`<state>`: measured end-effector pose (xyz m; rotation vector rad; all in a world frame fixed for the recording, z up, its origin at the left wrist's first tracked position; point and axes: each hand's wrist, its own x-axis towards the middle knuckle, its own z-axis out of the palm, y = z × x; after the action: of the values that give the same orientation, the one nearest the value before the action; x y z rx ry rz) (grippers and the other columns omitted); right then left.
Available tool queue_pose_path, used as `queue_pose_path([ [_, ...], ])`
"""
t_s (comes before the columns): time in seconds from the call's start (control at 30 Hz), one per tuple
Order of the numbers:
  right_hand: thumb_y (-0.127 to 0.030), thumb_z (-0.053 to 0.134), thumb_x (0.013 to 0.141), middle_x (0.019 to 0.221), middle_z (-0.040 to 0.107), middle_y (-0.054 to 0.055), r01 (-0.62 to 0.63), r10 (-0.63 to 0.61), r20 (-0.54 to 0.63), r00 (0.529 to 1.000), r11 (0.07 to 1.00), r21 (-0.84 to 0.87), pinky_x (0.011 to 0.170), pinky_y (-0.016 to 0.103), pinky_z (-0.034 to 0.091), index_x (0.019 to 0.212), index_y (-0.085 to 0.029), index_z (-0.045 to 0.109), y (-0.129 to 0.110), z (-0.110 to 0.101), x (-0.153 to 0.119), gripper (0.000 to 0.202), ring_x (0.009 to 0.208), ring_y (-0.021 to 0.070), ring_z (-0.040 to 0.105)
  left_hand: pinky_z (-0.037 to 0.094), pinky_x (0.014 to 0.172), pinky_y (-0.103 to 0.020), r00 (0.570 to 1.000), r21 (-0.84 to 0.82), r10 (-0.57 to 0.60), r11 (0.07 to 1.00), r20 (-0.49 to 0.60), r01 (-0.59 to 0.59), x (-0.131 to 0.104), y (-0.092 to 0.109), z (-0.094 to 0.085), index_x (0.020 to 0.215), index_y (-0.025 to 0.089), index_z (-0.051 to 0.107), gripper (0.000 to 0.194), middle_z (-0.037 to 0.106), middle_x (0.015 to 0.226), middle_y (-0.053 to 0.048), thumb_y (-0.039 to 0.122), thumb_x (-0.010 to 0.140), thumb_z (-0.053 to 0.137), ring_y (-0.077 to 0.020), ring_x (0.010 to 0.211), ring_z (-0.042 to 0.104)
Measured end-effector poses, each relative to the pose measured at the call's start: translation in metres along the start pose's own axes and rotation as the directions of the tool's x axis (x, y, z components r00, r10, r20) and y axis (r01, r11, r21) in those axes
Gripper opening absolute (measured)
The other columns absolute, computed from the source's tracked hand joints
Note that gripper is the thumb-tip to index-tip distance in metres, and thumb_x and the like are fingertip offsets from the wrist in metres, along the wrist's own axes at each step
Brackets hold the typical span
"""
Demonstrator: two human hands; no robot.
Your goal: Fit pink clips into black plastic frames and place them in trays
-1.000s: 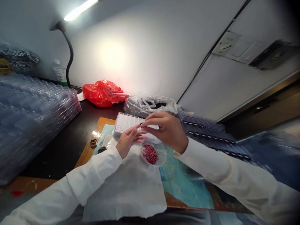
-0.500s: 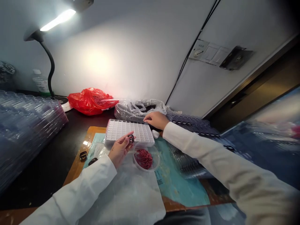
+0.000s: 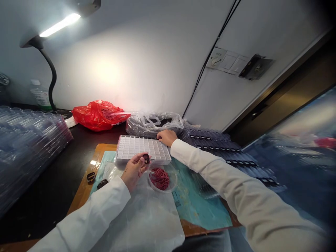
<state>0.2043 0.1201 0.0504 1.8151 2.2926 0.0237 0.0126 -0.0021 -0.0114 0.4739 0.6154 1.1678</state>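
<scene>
My left hand is closed on a small dark, glossy piece, pinched between thumb and fingers in front of the white gridded tray. My right hand is at the tray's far right corner, fingers curled down and pressed together; what they hold, if anything, is too small to make out. Below the tray, a round clear tub contains many thin dark-red strips. Two more dark pieces lie left of my left forearm: one piece on the brown board, another piece closer to my sleeve.
Behind the tray are a red plastic bag and a clear plastic bag. Stacked clear plastic trays stand at left, and trays with dark pieces lie at right. A lamp lights the wall. A blue sheet covers part of the board.
My right hand has moved down and slightly left, onto the tray's far right corner. The piece in my left hand has turned a little. The whole view has shifted slightly.
</scene>
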Motion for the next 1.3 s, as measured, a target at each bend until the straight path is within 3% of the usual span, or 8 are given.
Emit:
queue_pose_path([
  [0.2, -0.036, 0.056, 0.092, 0.121, 0.058, 0.008, -0.032, 0.032, 0.043, 0.999, 0.999, 0.002, 0.087, 0.04, 0.052, 0.119, -0.018, 0.056, -0.007, -0.005, 0.006, 0.032, 0.103, 0.0195, 0.059, 0.053, 0.06, -0.018, 0.999, -0.011, 0.026, 1.0, 0.018, -0.026, 0.003, -0.003, -0.004, 0.09, 0.014, 0.07, 0.046, 0.072, 0.089, -0.007, 0.034, 0.053, 0.088, -0.0124, 0.071, 0.067],
  [0.37, -0.037, 0.055, 0.092, 0.12, 0.058, 0.008, -0.038, 0.036, 0.033, 0.999, 0.997, 0.061, 0.086, 0.04, 0.052, 0.119, -0.017, 0.056, -0.011, -0.02, 0.002, 0.034, 0.102, 0.0195, 0.06, 0.054, 0.059, -0.017, 0.999, -0.012, 0.032, 0.999, 0.033, -0.032, 0.003, -0.002, -0.005, 0.09, 0.013, 0.07, 0.045, 0.072, 0.089, -0.008, 0.034, 0.055, 0.087, -0.0119, 0.069, 0.067],
  [0.53, -0.024, 0.062, 0.086, 0.097, 0.07, 0.004, 0.014, 0.0, -0.084, 0.996, 0.987, 0.159, 0.082, 0.03, 0.046, 0.092, -0.018, 0.07, -0.027, -0.05, -0.042, 0.011, 0.098, 0.0199, 0.062, 0.049, 0.049, -0.014, 1.0, -0.014, 0.009, 1.0, 0.004, -0.009, -0.001, 0.003, 0.0, 0.088, 0.013, 0.07, 0.041, 0.073, 0.087, -0.008, 0.032, 0.056, 0.087, -0.0115, 0.066, 0.067],
  [0.63, -0.024, 0.062, 0.086, 0.097, 0.072, -0.004, 0.17, -0.109, -0.219, 0.969, 0.944, 0.281, 0.075, 0.023, 0.042, 0.094, -0.028, 0.072, -0.046, -0.056, -0.082, 0.013, 0.093, 0.0131, 0.063, 0.045, 0.044, -0.012, 1.0, -0.022, 0.003, 1.0, 0.031, -0.002, -0.002, 0.003, 0.002, 0.089, 0.013, 0.071, 0.045, 0.073, 0.087, -0.008, 0.034, 0.053, 0.088, -0.0104, 0.064, 0.066],
  [0.73, -0.016, 0.064, 0.083, 0.091, 0.072, -0.003, 0.339, -0.145, -0.419, 0.896, 0.834, 0.436, 0.07, 0.022, 0.04, 0.093, -0.027, 0.073, -0.065, -0.044, -0.109, 0.017, 0.084, 0.0119, 0.061, 0.045, 0.044, -0.012, 0.998, -0.031, -0.012, 0.999, 0.064, 0.014, -0.002, 0.002, 0.001, 0.084, 0.013, 0.071, 0.046, 0.072, 0.084, -0.006, 0.036, 0.049, 0.089, -0.0101, 0.063, 0.065],
  [0.87, -0.015, 0.065, 0.083, 0.084, 0.071, -0.002, 0.4, -0.09, -0.552, 0.829, 0.785, 0.472, 0.07, 0.023, 0.037, 0.089, -0.024, 0.071, -0.078, -0.016, -0.116, 0.012, 0.083, 0.0134, 0.057, 0.046, 0.045, -0.012, 0.999, -0.032, -0.012, 0.999, 0.044, 0.014, -0.001, 0.002, 0.0, 0.079, 0.012, 0.071, 0.047, 0.069, 0.072, -0.002, 0.039, 0.046, 0.089, -0.0091, 0.061, 0.064],
  [1.07, -0.018, 0.058, 0.089, 0.081, 0.071, -0.003, 0.422, -0.093, -0.617, 0.781, 0.808, 0.412, 0.067, 0.024, 0.034, 0.086, -0.024, 0.069, -0.08, 0.0, -0.118, 0.013, 0.079, 0.015, 0.05, 0.048, 0.05, -0.012, 1.0, 0.033, -0.003, 0.999, 0.012, 0.003, -0.001, 0.003, 0.0, 0.083, 0.01, 0.073, 0.048, 0.069, 0.074, -0.003, 0.037, 0.047, 0.089, -0.009, 0.065, 0.063],
  [1.3, -0.015, 0.054, 0.091, 0.084, 0.071, -0.002, 0.432, -0.095, -0.634, 0.767, 0.808, 0.401, 0.066, 0.026, 0.035, 0.087, -0.023, 0.069, -0.078, 0.012, -0.119, 0.018, 0.078, 0.0156, 0.047, 0.048, 0.052, -0.014, 1.0, 0.097, -0.003, 0.995, -0.004, 0.003, 0.002, -0.001, -0.007, 0.087, 0.012, 0.074, 0.042, 0.07, 0.08, -0.004, 0.038, 0.056, 0.086, -0.01, 0.069, 0.062],
])
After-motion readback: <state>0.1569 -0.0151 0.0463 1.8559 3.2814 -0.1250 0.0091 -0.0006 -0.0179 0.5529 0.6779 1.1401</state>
